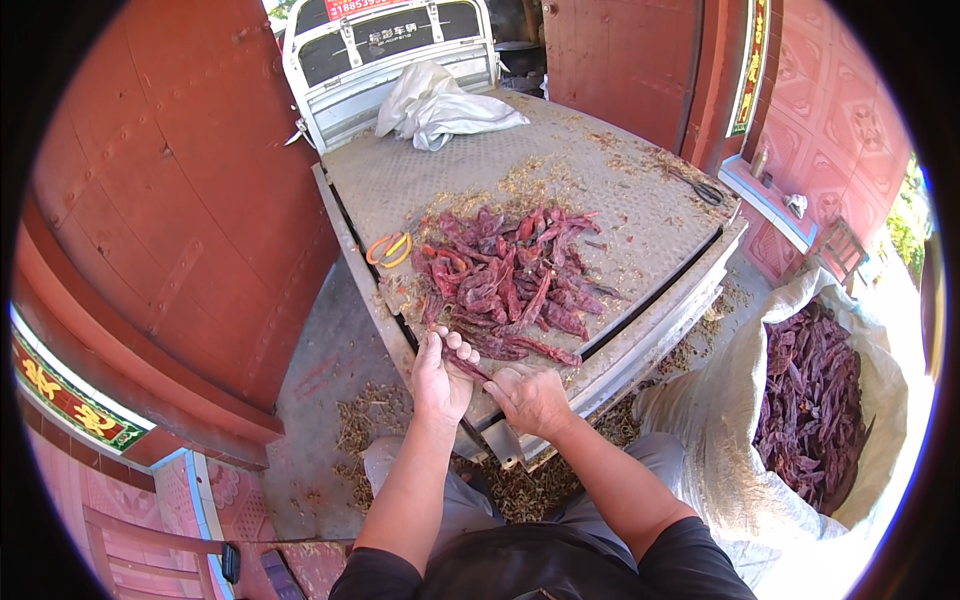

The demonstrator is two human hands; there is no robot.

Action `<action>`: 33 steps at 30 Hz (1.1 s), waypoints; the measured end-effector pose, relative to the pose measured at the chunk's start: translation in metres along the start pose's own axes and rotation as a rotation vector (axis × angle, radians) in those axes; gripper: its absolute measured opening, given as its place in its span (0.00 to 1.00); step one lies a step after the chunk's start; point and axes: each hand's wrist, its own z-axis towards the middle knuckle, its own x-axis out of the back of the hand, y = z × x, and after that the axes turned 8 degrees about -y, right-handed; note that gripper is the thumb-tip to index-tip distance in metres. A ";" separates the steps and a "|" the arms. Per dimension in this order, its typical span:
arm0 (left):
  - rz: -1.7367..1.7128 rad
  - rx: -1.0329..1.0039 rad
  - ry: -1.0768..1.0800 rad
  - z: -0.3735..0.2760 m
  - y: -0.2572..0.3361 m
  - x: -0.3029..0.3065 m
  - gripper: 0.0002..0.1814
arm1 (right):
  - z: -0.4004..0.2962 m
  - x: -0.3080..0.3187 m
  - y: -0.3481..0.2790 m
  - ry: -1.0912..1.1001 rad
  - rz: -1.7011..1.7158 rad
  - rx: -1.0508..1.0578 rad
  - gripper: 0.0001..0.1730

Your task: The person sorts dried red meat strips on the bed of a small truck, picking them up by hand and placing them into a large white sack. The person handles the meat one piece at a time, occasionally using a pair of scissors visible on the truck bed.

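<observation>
A dried red chili pepper (466, 367) is held between my two hands at the near corner of a metal cart bed. My left hand (442, 379) is closed around its upper part, and the fingers of my right hand (529, 397) pinch its lower end. Just beyond my hands lies a heap of dried red chili peppers (502, 274) on the textured cart bed (465, 176). Scissors with orange and yellow handles (389, 249) rest at the heap's left side. Dark-handled scissors (708, 194) lie near the bed's right corner.
At the right stands a white woven sack (705, 427) holding many dried chilies (806, 397). A crumpled white sack (446, 109) lies by the cart's front rail (405, 66). Stem scraps are scattered on bed and floor. A red metal door (180, 172) flanks the left side.
</observation>
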 end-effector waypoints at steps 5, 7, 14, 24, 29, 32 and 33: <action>-0.129 0.033 -0.186 0.004 0.003 0.031 0.11 | 0.003 0.007 -0.007 0.012 0.023 0.012 0.14; -0.033 0.016 -0.118 0.005 0.001 0.018 0.11 | 0.002 0.011 -0.007 -0.022 -0.030 0.012 0.12; 1.016 -0.340 0.058 0.006 0.018 -0.030 0.28 | 0.003 0.015 -0.003 -0.072 -0.067 -0.038 0.10; 2.656 -0.059 -0.738 -0.017 0.067 -0.127 0.15 | 0.003 0.010 -0.001 -0.080 -0.100 -0.001 0.12; 2.710 -0.020 -0.857 -0.020 0.063 -0.156 0.12 | 0.003 0.005 0.003 -0.040 -0.029 -0.022 0.14; 2.727 -0.012 -0.922 -0.022 0.057 -0.173 0.09 | 0.004 0.005 0.003 -0.021 0.046 -0.086 0.14; 2.724 -0.016 -0.938 -0.023 0.055 -0.176 0.08 | 0.002 0.007 0.002 -0.018 0.080 -0.121 0.15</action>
